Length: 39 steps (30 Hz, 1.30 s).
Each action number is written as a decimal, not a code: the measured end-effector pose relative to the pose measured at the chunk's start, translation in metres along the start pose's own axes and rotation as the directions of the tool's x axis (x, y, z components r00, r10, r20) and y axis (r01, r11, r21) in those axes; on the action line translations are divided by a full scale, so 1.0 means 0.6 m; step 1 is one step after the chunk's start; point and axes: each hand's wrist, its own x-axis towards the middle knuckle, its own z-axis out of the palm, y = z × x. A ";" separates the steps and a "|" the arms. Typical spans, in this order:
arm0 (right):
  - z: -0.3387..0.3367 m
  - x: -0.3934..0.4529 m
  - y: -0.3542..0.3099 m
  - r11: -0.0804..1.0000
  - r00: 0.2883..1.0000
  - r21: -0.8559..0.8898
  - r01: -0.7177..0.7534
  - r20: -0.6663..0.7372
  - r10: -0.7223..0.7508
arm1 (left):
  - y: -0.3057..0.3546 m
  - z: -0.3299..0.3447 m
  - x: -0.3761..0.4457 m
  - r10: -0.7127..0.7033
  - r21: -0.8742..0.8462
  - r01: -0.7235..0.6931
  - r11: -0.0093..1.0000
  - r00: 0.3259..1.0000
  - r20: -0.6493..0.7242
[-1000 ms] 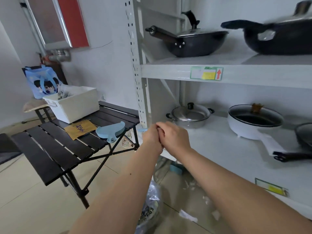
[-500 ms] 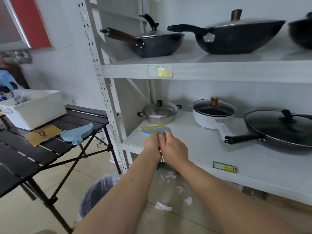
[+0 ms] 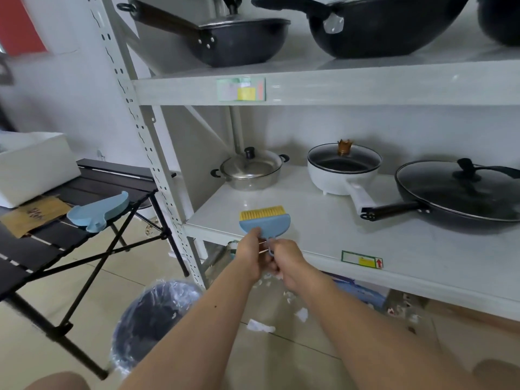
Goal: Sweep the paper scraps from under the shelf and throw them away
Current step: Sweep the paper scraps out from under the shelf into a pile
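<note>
White walls (image 3: 84, 88) back a pale metal shelving unit (image 3: 337, 88) with a perforated upright (image 3: 140, 130), its boards loaded with dark woks and lidded pans. Left of it stands a black slatted folding tabletop (image 3: 92, 187) on crossed legs. The floor (image 3: 56, 319) is beige tile with thin joints. Light is soft and even.

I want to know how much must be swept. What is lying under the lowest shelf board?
White paper scraps lie on the floor under the shelf, with boxes further back. The hands and the board hide the rest.
</note>
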 end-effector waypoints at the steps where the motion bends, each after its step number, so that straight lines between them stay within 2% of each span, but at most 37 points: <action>1: -0.002 0.006 0.008 1.000 1.000 -0.015 -0.009 0.003 0.009 | -0.003 -0.006 0.012 0.021 -0.019 -0.022 1.000 0.998 -0.058; 5: -0.009 0.025 0.048 0.993 0.999 -0.105 -0.050 0.003 0.051 | -0.005 -0.050 0.062 0.072 0.034 -0.065 0.997 0.953 -0.295; 10: 0.000 0.050 0.106 0.960 0.986 -0.235 -0.150 0.036 0.163 | -0.004 -0.093 0.105 0.170 0.218 -0.097 0.971 0.922 -0.346; 13: 0.008 0.065 0.129 0.950 0.977 -0.244 -0.195 0.037 0.210 | -0.008 -0.103 0.127 0.310 0.429 -0.141 0.892 0.882 -0.356; 16: 0.015 0.083 0.145 0.942 0.972 -0.252 -0.219 0.031 0.235 | -0.015 -0.113 0.144 0.456 0.658 -0.199 0.726 0.856 -0.244; 22: 0.022 0.139 0.185 0.916 0.970 -0.332 -0.225 0.016 0.244 | -0.026 -0.159 0.203 0.642 0.835 -0.338 0.435 0.766 -0.024; 30: 0.022 0.208 0.240 0.916 0.957 -0.291 -0.275 0.011 0.291 | -0.027 -0.181 0.286 0.711 0.927 -0.351 0.131 0.685 0.158; 35: 0.026 0.256 0.256 0.919 0.950 -0.258 -0.300 0.004 0.311 | -0.038 -0.178 0.326 0.679 0.924 -0.381 -0.016 0.675 0.290; 37: 0.026 0.277 0.263 0.921 0.953 -0.260 -0.291 0.008 0.303 | -0.046 -0.178 0.343 0.690 0.919 -0.386 -0.084 0.642 0.333; 39: 0.025 0.298 0.269 0.921 0.954 -0.261 -0.289 0.002 0.300 | -0.052 -0.178 0.358 0.734 0.910 -0.398 -0.112 0.584 0.346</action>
